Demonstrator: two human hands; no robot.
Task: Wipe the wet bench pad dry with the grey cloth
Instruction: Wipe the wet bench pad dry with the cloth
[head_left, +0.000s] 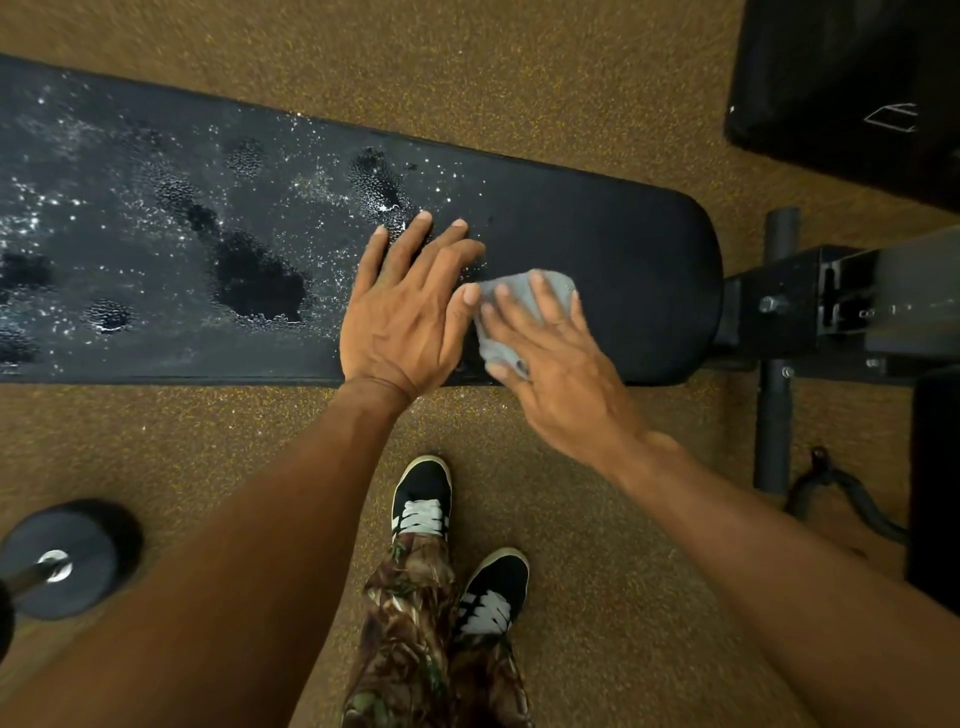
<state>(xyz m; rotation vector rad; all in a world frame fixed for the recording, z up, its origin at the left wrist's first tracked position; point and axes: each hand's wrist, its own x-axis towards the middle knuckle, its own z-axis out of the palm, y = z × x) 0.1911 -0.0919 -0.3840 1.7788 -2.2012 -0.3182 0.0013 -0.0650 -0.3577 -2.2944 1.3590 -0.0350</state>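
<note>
A long black bench pad (597, 234) runs across the view. Its left and middle parts are covered in water drops and dark puddles (254, 280); its right end looks dry. My left hand (405, 312) lies flat on the pad with fingers spread, holding nothing. Just to its right, my right hand (556, 369) presses a crumpled grey cloth (511, 312) onto the pad near the front edge. The fingers hide much of the cloth.
The bench's black metal frame (831, 306) and foot bar (774, 415) sit at the right. A dumbbell (62, 561) lies on the brown speckled floor (208, 441) at lower left. Another black pad (852, 83) is at upper right. My feet (421, 499) stand below the bench.
</note>
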